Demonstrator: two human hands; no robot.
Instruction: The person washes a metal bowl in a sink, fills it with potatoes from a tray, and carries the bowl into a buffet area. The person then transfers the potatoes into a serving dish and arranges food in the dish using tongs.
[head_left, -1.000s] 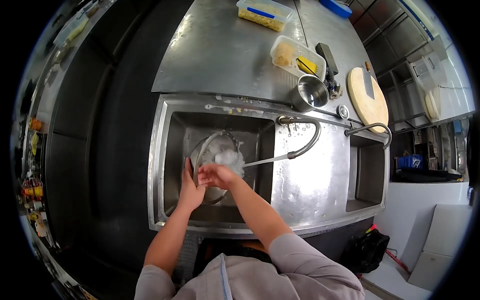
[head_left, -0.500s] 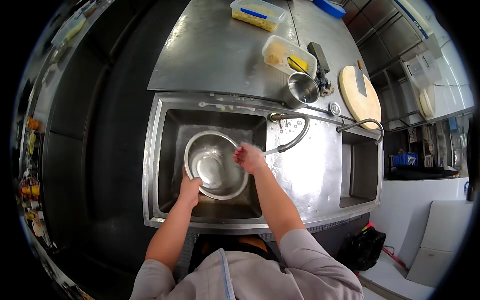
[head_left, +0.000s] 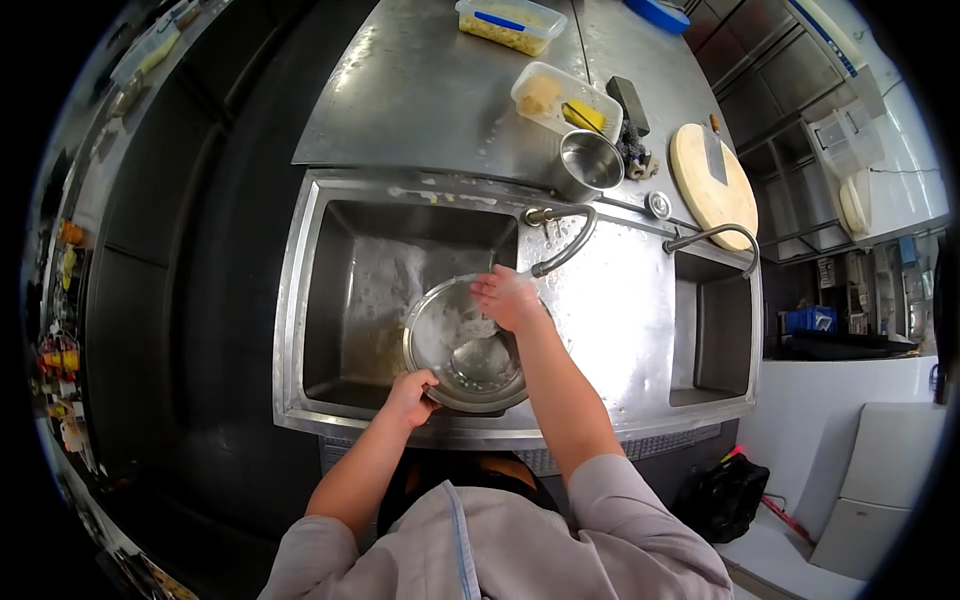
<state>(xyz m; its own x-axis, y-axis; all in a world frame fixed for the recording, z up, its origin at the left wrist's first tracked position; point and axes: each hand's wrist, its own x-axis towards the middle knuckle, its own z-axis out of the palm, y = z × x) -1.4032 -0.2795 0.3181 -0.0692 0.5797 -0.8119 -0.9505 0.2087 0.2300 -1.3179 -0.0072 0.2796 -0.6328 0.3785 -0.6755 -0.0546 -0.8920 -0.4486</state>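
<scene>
A round metal bowl with some water in it is held over the right front part of the left sink basin. My left hand grips its rim at the lower left, thumb on top. Above the bowl's upper right side is my right hand, fingers apart and holding nothing, in the water stream beside the mouth of the curved faucet.
Behind the sink stand a metal pot, a plastic basket with sponges and a lidded food container. A knife lies on a round wooden board at the right. A second faucet arches over the smaller basin.
The bowl was tilted steeply in the basin, then came level and moved right with my left hand. My right hand has left the bowl's edge and risen toward the faucet, its fingers now spread.
</scene>
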